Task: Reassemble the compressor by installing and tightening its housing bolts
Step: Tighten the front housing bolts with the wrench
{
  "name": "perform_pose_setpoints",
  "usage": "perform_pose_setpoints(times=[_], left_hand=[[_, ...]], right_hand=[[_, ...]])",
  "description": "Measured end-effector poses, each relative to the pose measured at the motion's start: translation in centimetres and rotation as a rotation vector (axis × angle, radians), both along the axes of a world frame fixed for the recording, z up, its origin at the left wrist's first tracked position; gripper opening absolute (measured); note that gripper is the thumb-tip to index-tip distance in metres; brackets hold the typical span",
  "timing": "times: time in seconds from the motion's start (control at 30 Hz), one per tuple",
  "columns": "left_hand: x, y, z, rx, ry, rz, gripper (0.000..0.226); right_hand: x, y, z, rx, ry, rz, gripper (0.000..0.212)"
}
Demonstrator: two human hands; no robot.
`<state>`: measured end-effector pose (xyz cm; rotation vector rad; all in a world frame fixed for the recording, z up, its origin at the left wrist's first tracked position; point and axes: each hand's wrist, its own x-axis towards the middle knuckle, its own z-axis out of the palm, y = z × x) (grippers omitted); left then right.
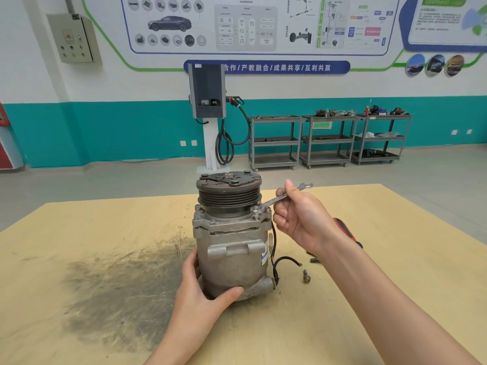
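Compressor (232, 248) stood upright, pulley end up, mid-table (105, 233) beside dark smudge. Left hand (203, 293) curled round lower body from left, thumb laid across front near base, fingers hidden behind. Right hand (300, 214) raised right of pulley, forearm reaching in from lower right; wrench (282, 197) gripped at shank by curled fingers, thumb up. Lower wrench end seated on bolt (256, 212) at flange corner. Loose bolt (306, 276) lying on table right of compressor.
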<state>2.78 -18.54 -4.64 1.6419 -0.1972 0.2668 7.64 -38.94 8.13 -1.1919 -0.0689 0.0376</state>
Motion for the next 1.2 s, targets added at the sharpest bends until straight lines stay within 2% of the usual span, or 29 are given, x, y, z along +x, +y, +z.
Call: perform_pose_setpoints(times=[0.23,0.57,0.87,1.07,1.2], left_hand=[[-0.03,-0.01,0.15,0.026,0.012,0.006,0.114],[0.05,-0.01,0.10,0.041,0.013,0.024,0.104],[0.09,0.23,-0.20,0.041,0.021,0.021,0.119],[0.12,0.09,-0.10,0.038,0.013,0.016,0.108],[0.10,0.17,-0.19,0.026,0.014,0.009,0.113]], right_hand=[[0.01,0.01,-0.21,-0.017,-0.020,-0.014,0.036],[0.07,0.11,-0.11,0.062,0.062,0.018,0.038],[0.04,0.09,-0.08,0.091,0.062,0.012,0.037],[0.10,0.03,-0.05,0.119,0.061,0.013,0.037],[0.17,-0.01,-0.11,0.129,0.071,0.019,0.037]])
